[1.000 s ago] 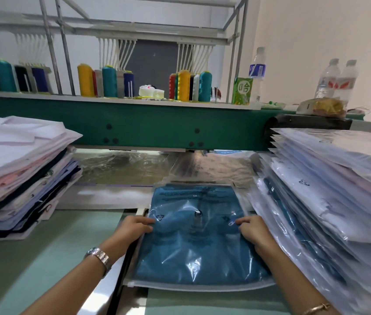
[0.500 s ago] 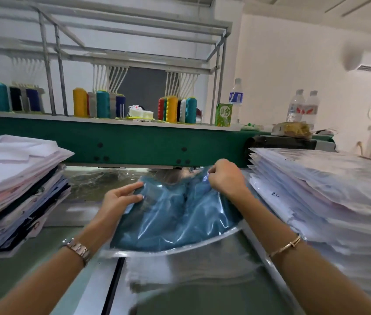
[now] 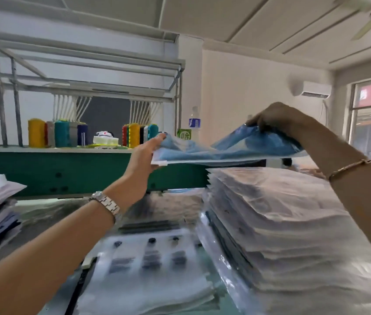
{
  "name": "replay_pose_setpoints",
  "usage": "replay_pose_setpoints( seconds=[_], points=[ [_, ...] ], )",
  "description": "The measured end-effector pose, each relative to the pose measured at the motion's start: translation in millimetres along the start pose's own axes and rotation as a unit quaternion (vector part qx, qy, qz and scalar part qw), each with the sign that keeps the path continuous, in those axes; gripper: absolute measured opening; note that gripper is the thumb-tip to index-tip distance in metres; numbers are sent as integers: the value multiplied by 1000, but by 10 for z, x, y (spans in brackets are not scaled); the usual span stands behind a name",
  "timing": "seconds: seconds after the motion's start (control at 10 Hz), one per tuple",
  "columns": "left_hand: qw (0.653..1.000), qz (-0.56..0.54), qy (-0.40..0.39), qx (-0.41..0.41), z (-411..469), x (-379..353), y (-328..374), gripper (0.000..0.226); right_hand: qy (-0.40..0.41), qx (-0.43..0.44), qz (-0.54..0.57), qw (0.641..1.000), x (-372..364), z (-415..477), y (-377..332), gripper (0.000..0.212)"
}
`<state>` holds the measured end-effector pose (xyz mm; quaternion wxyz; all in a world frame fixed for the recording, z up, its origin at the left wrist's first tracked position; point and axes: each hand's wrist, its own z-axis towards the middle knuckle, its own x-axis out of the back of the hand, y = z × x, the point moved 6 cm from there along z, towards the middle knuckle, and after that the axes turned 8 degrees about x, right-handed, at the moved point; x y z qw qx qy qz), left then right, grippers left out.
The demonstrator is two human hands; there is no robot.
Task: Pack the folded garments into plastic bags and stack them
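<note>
We hold the bagged blue garment (image 3: 230,148), soft cloth in glossy, crinkled film, flat in the air above the tall stack of packed bags (image 3: 277,212). Our left hand (image 3: 144,155) pinches its near edge. Our right hand (image 3: 273,119) clutches the far corner. Flat clear bags (image 3: 148,269) lie on the worktop below.
</note>
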<state>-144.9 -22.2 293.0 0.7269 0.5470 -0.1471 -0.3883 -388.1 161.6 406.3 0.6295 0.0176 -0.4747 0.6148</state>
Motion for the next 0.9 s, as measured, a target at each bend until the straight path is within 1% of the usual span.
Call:
replay_pose_setpoints(
  seconds=[0.1,0.2,0.3,0.4,0.5,0.6,0.7,0.8,0.9],
  points=[
    [999,38,-33,13,180,-463,-87,33,41,-25,59,997,299,-62,496,53],
    [994,77,-80,24,335,-866,-274,30,61,-48,72,994,504,-165,997,52],
    [989,100,-107,33,392,-1184,-544,31,87,-80,63,991,662,-279,1434,49],
    [988,101,-106,46,428,-1385,-775,39,95,-100,67,988,732,-329,1788,48],
    [983,122,-123,61,430,-1489,-965,34,64,-131,49,988,750,-367,2035,48],
    [973,185,-129,50,456,-1527,-1121,43,43,-156,37,986,741,-401,2221,43],
    [959,240,-132,66,437,-1522,-1224,49,-4,-151,-11,988,710,-436,2303,34],
    [951,260,-146,82,443,-1485,-1318,47,-65,-128,-122,982,643,-411,2363,26],
    [969,211,-112,57,357,-1367,-1253,50,-32,-118,-191,974,636,-426,2199,27]
  ],
)
